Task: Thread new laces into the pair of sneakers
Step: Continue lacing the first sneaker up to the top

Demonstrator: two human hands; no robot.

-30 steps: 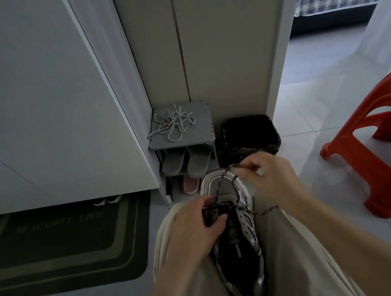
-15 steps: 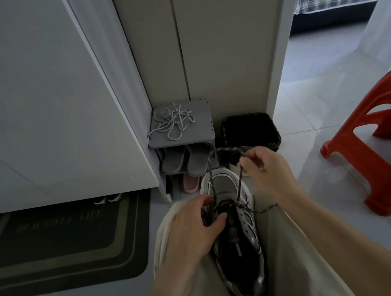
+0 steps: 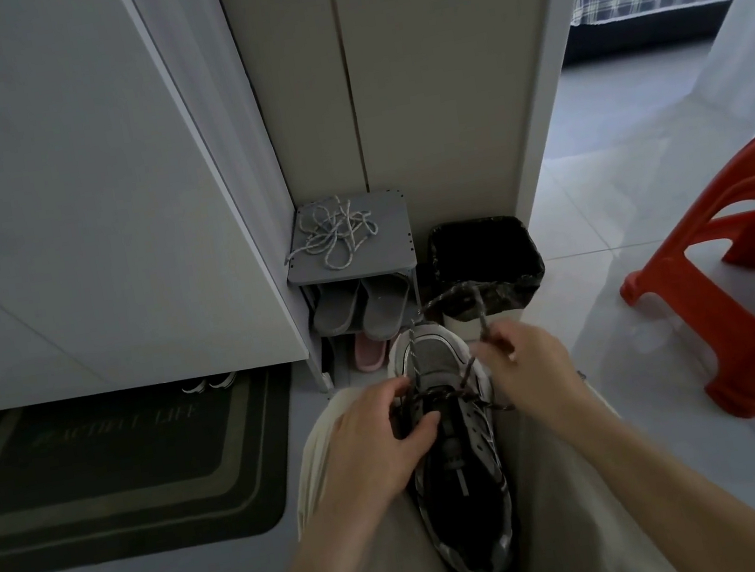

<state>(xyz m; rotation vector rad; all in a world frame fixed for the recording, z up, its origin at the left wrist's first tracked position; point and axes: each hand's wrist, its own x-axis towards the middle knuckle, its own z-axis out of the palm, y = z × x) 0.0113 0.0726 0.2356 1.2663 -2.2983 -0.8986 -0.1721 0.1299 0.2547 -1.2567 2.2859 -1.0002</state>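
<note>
A grey and black sneaker [image 3: 461,484] lies between my knees, toe pointing away from me. My left hand [image 3: 379,442] grips its left side at the front eyelets, thumb on the tongue. My right hand [image 3: 527,368] pinches a dark speckled lace [image 3: 453,296] just right of the toe. The lace loops up over the toe and comes back down to the front eyelets. A second, pale lace [image 3: 333,233] lies tangled on top of a small grey shoe rack [image 3: 393,254] beyond the sneaker.
Grey slippers [image 3: 360,313] and a pink one [image 3: 368,353] sit in the rack. A black bin [image 3: 484,260] stands right of it, a red plastic stool [image 3: 746,274] further right. A dark doormat [image 3: 113,467] lies left, under a white cabinet [image 3: 73,194].
My right hand drew the lace up and away from the sneaker, then came back down toward the toe. The loop over the toe grew longer. My left hand stayed on the eyelets.
</note>
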